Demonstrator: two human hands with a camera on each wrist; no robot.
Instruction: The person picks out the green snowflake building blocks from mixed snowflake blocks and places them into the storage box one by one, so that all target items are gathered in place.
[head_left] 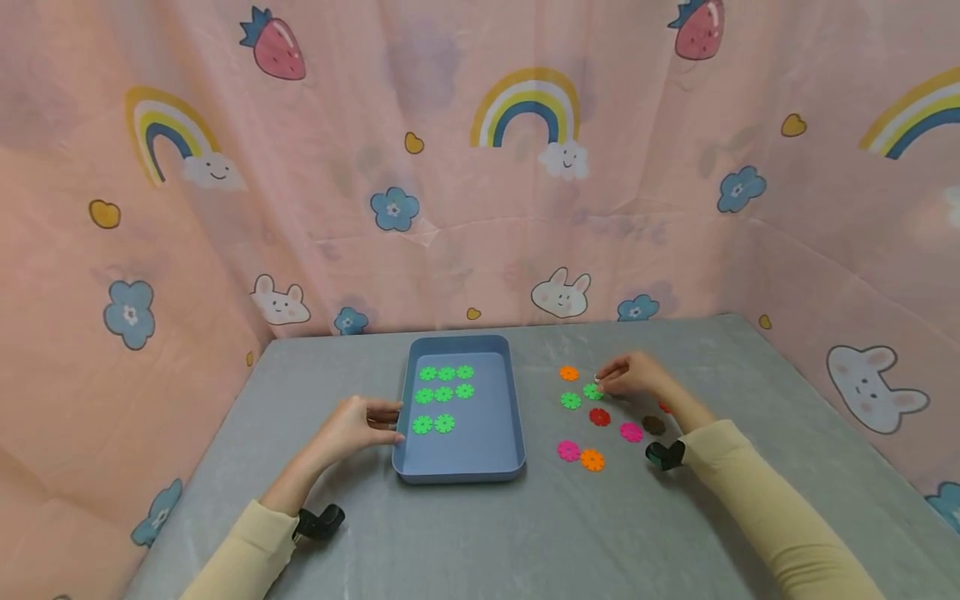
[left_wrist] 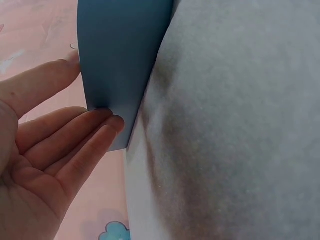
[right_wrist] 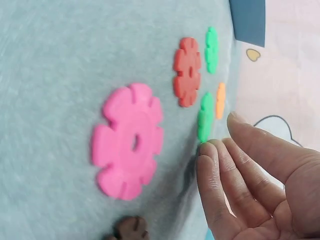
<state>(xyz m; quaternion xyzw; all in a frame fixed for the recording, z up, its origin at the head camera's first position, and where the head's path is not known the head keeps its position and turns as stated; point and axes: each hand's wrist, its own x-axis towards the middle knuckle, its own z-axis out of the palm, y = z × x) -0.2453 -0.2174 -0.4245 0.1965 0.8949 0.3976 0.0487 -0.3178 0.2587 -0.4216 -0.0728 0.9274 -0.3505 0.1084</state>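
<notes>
Left hand (head_left: 358, 423) rests on the grey-covered desk (head_left: 480, 533) at 9 o'clock of the shallow blue rectangular plastic tray (head_left: 501, 417). Its fingers (left_wrist: 85, 131) are straight and loosely together, tips touching the tray's outer left wall; nothing is gripped.

Inside the tray: eight green flat plastic snowflake-shaped discs (head_left: 444, 393), laid in three rows (three, three, two) in the upper-left part of the tray floor.

Right hand (head_left: 632, 376) is at 3 o'clock of the tray, well apart from it. Fingertips are at a single green snowflake disc (head_left: 592, 391) lying on the desk. In the right wrist view the fingers (right_wrist: 212, 170) are nearly straight and slightly spread, tips just beside that disc (right_wrist: 204, 117); whether they pinch it, cannot tell.

Loose discs around the right hand, all flat on the desk:
- orange disc (head_left: 569, 373) at 11 o'clock of the green one
- second green disc (head_left: 571, 401) at 8 o'clock
- red disc (head_left: 599, 417) at 6 o'clock
- pink disc (head_left: 632, 432) at 5 o'clock, large in the right wrist view (right_wrist: 128, 140)
- brown disc (head_left: 654, 425) just beside the right forearm
- pink disc (head_left: 568, 451) and orange disc (head_left: 592, 460), touching, nearest the person
</notes>
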